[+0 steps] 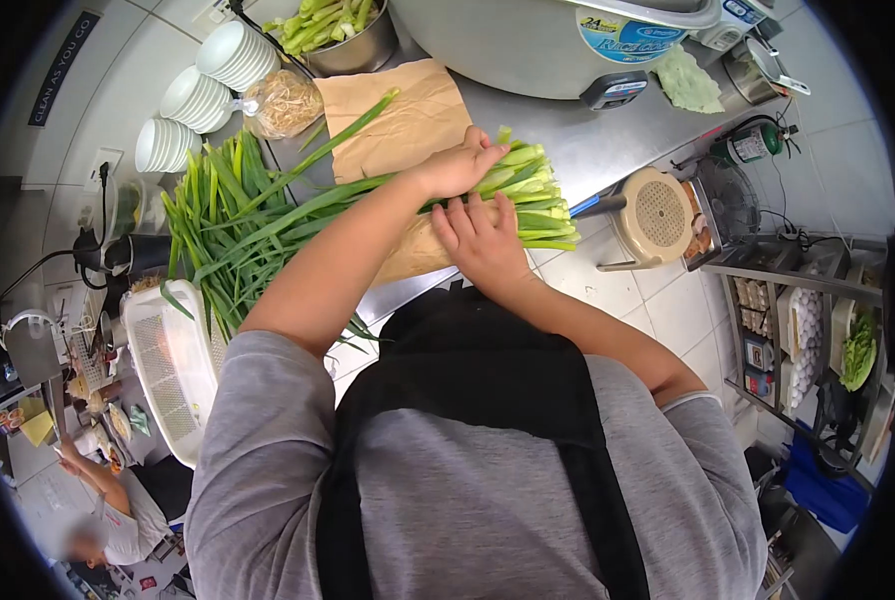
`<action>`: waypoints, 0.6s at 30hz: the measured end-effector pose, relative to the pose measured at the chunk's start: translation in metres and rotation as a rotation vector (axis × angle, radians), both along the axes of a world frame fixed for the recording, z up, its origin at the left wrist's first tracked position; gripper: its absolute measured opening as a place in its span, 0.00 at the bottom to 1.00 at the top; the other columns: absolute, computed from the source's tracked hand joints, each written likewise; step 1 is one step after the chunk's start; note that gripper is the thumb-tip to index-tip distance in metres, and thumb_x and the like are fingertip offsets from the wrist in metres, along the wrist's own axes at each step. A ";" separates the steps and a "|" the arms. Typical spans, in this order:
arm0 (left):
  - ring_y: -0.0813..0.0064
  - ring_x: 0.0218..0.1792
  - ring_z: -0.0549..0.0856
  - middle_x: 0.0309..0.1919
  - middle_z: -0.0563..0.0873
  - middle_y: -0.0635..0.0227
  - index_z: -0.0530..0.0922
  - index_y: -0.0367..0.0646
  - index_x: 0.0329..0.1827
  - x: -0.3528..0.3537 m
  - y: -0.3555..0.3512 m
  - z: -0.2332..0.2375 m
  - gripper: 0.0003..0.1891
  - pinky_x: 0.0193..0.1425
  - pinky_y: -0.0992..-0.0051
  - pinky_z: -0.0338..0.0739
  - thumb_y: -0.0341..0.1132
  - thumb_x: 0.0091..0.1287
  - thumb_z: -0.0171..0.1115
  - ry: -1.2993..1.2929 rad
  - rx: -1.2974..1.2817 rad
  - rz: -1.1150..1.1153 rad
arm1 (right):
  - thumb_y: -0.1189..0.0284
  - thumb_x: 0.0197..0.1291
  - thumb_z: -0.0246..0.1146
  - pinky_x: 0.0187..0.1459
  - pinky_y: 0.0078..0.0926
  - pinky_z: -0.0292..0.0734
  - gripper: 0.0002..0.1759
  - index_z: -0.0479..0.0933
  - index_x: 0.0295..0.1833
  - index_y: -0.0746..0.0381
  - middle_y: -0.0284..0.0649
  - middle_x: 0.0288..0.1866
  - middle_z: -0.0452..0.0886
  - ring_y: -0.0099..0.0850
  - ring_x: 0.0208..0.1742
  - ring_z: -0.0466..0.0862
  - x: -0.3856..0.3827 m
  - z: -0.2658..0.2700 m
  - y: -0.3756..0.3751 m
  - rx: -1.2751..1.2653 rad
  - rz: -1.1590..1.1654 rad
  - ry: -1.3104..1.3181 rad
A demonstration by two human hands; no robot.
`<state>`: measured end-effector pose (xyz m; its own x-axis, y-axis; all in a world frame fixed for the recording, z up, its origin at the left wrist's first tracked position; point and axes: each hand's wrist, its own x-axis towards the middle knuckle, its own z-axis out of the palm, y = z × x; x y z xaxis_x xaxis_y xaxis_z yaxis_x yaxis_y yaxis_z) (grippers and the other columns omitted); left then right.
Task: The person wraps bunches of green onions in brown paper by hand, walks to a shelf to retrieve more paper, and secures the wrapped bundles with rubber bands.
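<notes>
A large bunch of spring onions (523, 190) lies across the steel counter, pale stalk ends to the right and long green leaves (258, 225) spreading left. My left hand (458, 167) reaches over the far side of the bunch, its fingers curled on the stalks near the pale ends. On the near side, my right hand (483, 240) rests on the stalks with fingers stretched and slightly apart. Brown paper (413, 255) shows under the bunch. Just past the stalk ends a blue handle (598, 205) sticks out; what it belongs to is hidden.
A big rice cooker (528, 50) stands behind, beside a metal pot (343, 45) of cut green stalks. Stacked white bowls (193, 98), a bag of brown shreds (283, 105) and a white plastic basket (173, 365) are leftward. A beige stool (658, 215) stands right. Another person (133, 510) works lower left.
</notes>
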<state>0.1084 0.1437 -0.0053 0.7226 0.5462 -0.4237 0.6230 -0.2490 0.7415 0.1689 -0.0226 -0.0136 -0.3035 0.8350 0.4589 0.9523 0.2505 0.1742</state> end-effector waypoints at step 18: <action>0.50 0.68 0.78 0.68 0.77 0.43 0.55 0.48 0.80 -0.022 0.012 0.018 0.31 0.71 0.62 0.70 0.52 0.81 0.48 0.049 0.096 -0.377 | 0.66 0.61 0.58 0.60 0.58 0.69 0.22 0.76 0.61 0.57 0.41 0.57 0.79 0.40 0.59 0.79 -0.002 -0.004 0.001 0.031 -0.006 -0.035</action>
<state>0.0864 0.1553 0.0130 0.8601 0.2854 -0.4229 0.5091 -0.5338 0.6752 0.1672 -0.0219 -0.0178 -0.3146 0.8226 0.4736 0.9470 0.2383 0.2153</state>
